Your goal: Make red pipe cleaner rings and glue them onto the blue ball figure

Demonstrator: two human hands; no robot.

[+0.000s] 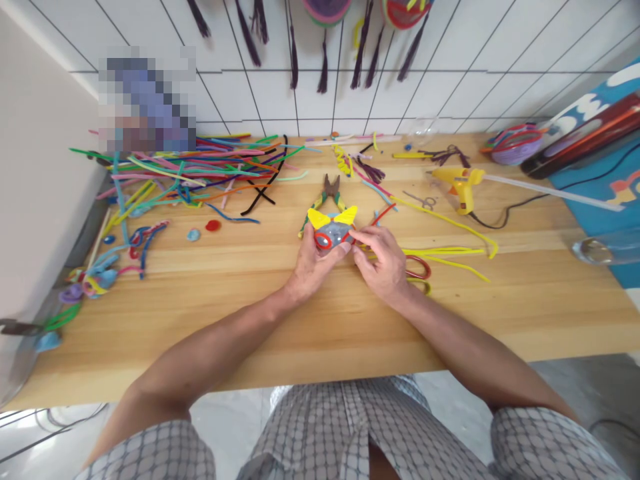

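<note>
A small grey-blue craft face [334, 230] with yellow ear-like wings and red rings is held over the middle of the table. My left hand [313, 260] grips its left side and lower edge, thumb along the bottom. With curled fingers, my right hand [383, 260] pinches at the right red ring; the exact contact is partly hidden. Just behind the craft face lie pliers [330, 189] with green and yellow handles, partly covered by it. Yellow pipe cleaners [450, 251] and scissors with red-brown handles [419, 267] lie beside my right hand.
A heap of coloured pipe cleaners [200, 163] spreads over the back left. A yellow glue gun [460, 183], with a clear stick and black cord, lies at the right. Near the right edge is a clear glass [600, 250]. Finished-looking coloured pieces [97, 277] sit at the left.
</note>
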